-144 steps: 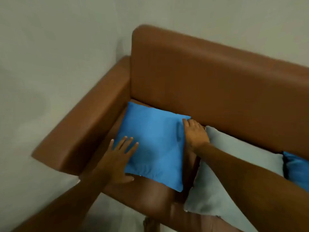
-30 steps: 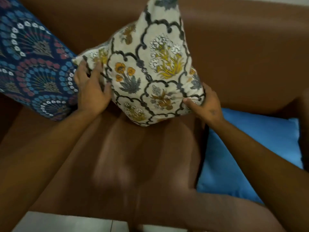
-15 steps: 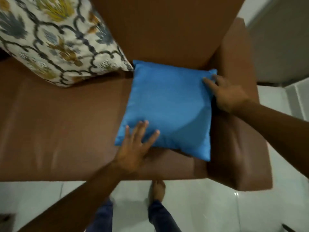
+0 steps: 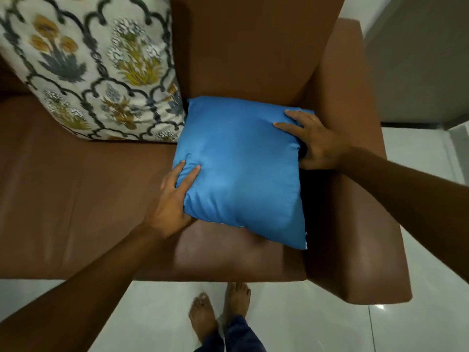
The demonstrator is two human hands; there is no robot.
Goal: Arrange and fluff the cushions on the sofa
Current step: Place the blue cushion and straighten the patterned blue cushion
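Note:
A plain blue cushion point(image 4: 241, 168) lies on the seat of the brown sofa point(image 4: 88, 199), at its right end beside the armrest. My left hand point(image 4: 172, 199) grips the cushion's left edge, fingers on top and pressing into the fabric. My right hand point(image 4: 314, 141) holds its upper right corner against the armrest, thumb side tucked under the edge. A cream floral cushion point(image 4: 101, 69) leans upright against the backrest, touching the blue cushion's upper left corner.
The sofa's right armrest point(image 4: 355, 199) runs along the right of the blue cushion. White tiled floor point(image 4: 330, 326) lies in front, with my bare feet point(image 4: 218, 313) close to the sofa's front edge. A grey wall stands at the far right.
Both hands have closed in on the blue cushion: the left slid from its front edge to its left side, and the right took hold of the upper right corner.

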